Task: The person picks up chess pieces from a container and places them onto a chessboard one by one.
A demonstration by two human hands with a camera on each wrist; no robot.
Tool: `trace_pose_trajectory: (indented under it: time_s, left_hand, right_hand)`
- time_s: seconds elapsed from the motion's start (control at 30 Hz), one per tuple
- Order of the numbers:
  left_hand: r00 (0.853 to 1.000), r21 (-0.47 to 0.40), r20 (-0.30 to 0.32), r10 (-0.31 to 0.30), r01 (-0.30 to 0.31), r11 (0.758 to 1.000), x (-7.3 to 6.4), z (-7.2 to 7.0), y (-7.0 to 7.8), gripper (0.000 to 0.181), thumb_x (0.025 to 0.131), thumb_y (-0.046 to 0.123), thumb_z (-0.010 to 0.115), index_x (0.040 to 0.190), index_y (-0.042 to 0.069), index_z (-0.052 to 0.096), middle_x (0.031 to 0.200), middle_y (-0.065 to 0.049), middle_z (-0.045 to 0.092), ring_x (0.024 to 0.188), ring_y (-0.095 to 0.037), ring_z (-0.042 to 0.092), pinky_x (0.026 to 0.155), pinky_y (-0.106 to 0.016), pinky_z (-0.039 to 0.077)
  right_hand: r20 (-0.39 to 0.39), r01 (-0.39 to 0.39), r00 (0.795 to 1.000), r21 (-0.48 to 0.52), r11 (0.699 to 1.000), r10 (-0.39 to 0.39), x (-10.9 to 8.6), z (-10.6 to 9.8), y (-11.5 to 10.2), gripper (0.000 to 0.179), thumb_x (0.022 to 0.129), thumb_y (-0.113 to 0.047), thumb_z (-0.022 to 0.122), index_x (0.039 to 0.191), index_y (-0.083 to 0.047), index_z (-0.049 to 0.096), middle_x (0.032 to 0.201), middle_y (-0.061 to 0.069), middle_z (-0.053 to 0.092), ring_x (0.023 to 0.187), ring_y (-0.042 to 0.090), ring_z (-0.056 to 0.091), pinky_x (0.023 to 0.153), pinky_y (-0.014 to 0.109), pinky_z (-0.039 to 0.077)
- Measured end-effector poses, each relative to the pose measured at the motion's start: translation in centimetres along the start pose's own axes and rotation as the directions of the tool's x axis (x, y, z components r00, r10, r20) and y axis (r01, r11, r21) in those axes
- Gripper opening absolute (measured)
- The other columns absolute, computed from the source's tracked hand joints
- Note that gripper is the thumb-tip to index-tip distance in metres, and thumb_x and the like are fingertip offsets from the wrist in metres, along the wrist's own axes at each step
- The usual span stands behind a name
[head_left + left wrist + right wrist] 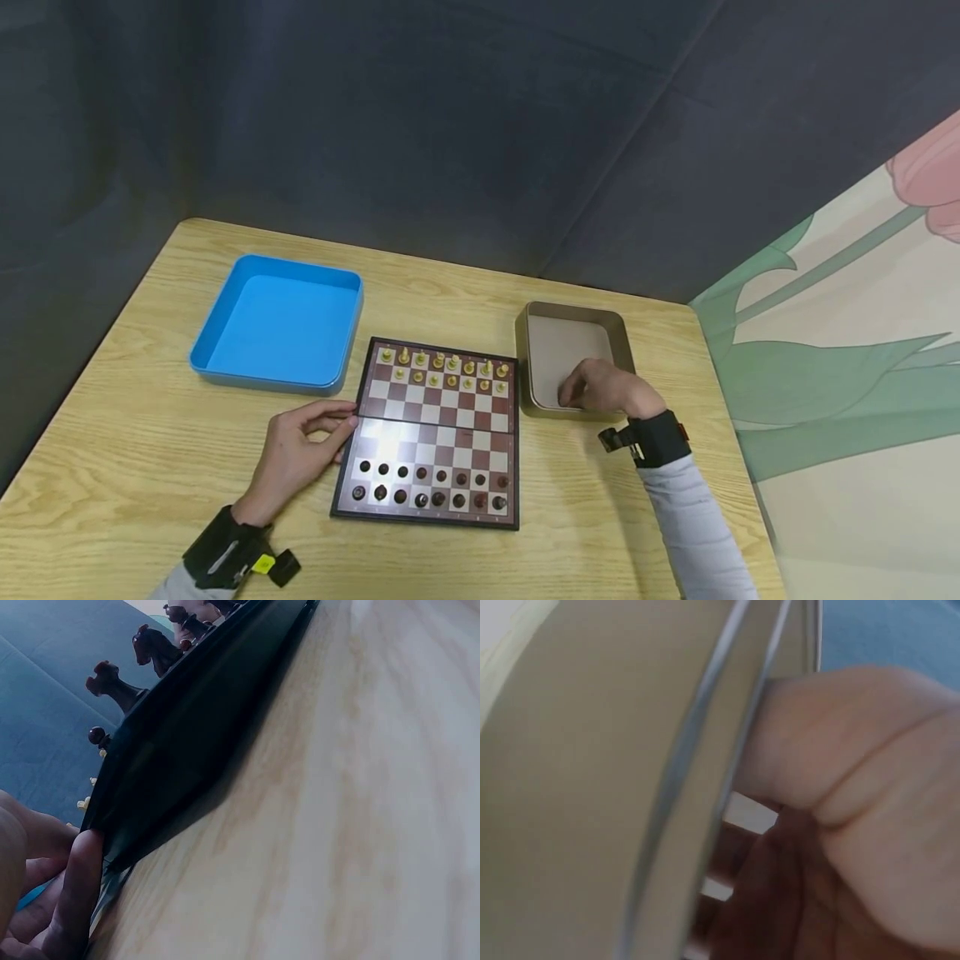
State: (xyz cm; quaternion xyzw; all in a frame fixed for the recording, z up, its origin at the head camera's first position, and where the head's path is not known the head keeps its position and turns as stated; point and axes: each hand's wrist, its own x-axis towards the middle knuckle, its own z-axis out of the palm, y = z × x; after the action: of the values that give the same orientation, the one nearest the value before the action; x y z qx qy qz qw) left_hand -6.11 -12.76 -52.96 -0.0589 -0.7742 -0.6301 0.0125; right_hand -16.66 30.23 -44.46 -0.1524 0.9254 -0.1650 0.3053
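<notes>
A folding chessboard (pixel 442 433) lies on the table, with yellow chess pieces (pixel 453 364) along its far side and dark chess pieces (pixel 438 498) along the near side. At the board's left edge, beside the fold, my left hand (pixel 303 446) holds on with thumb and fingertips. The left wrist view shows these fingers (pixel 82 862) right at the black rim. My right hand (pixel 603 387) reaches over the near wall of a rectangular metal tin (pixel 566 337), fingers bent down toward its floor. Its fingertips are largely hidden, and I cannot tell whether they hold anything.
A shallow blue tray (pixel 281 325) sits at the back left of the wooden table (pixel 142 467). Dark cloth (pixel 420 142) hangs behind the table. A wall with a flower picture (pixel 847 350) stands to the right.
</notes>
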Motion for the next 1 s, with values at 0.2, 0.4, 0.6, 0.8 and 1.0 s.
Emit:
trace_pose_trajectory:
  time_s: [0.2, 0.4, 0.6, 0.8, 1.0]
  left_hand:
    - [1.0, 0.001, -0.009, -0.021, 0.021, 1.0, -0.3, 0.0, 0.3, 0.027, 0.076, 0.022, 0.067, 0.102, 0.015, 0.062, 0.074, -0.002, 0.064, 0.059, -0.015, 0.061, 0.039, -0.027, 0.051]
    - [1.0, -0.005, -0.004, 0.005, -0.005, 1.0, -0.3, 0.0, 0.7, 0.027, 0.077, 0.019, 0.066, 0.102, 0.011, 0.061, 0.074, -0.005, 0.064, 0.058, -0.016, 0.062, 0.039, -0.028, 0.05]
    - [1.0, 0.013, -0.004, 0.014, -0.014, 1.0, 0.0, -0.1, -0.1, 0.027, 0.076, 0.022, 0.066, 0.102, 0.014, 0.062, 0.073, -0.001, 0.064, 0.05, -0.014, 0.06, 0.037, -0.027, 0.049]
    - [1.0, -0.013, 0.005, 0.005, -0.005, 1.0, -0.1, 0.0, 0.9, 0.026, 0.077, 0.015, 0.066, 0.102, 0.009, 0.061, 0.074, -0.007, 0.064, 0.055, -0.018, 0.061, 0.038, -0.029, 0.05]
    - [1.0, 0.0, 0.0, 0.006, -0.006, 1.0, -0.3, 0.0, 2.4, 0.026, 0.077, 0.011, 0.065, 0.101, 0.005, 0.061, 0.074, -0.01, 0.064, 0.055, -0.021, 0.061, 0.038, -0.032, 0.05]
  right_hand:
    - [0.027, 0.244, 0.969, 0.076, 0.967, -0.246, 1.0, 0.3, -0.3, 0.016, 0.079, -0.008, 0.063, 0.079, -0.024, 0.068, 0.077, -0.006, 0.062, 0.072, 0.012, 0.056, 0.067, 0.027, 0.049]
    - [0.015, 0.351, 0.935, 0.092, 0.932, -0.354, 1.8, 0.8, -1.3, 0.019, 0.077, 0.001, 0.06, 0.07, -0.017, 0.063, 0.069, 0.001, 0.058, 0.062, 0.013, 0.052, 0.053, 0.022, 0.046]
    - [-0.01, 0.251, 0.968, 0.058, 0.966, -0.251, 2.1, 0.9, -2.0, 0.023, 0.074, 0.002, 0.063, 0.066, -0.02, 0.063, 0.068, -0.003, 0.06, 0.061, 0.01, 0.053, 0.051, 0.023, 0.046]
    - [-0.061, 0.216, 0.975, 0.006, 0.976, -0.215, 1.8, 1.0, -1.8, 0.018, 0.072, -0.002, 0.067, 0.071, -0.02, 0.065, 0.074, -0.004, 0.062, 0.066, 0.01, 0.056, 0.055, 0.025, 0.049]
    - [-0.082, 0.118, 0.989, -0.037, 0.992, -0.121, 1.4, 0.9, -1.6, 0.018, 0.068, 0.001, 0.07, 0.076, -0.015, 0.065, 0.075, -0.005, 0.061, 0.067, 0.007, 0.055, 0.057, 0.022, 0.049]
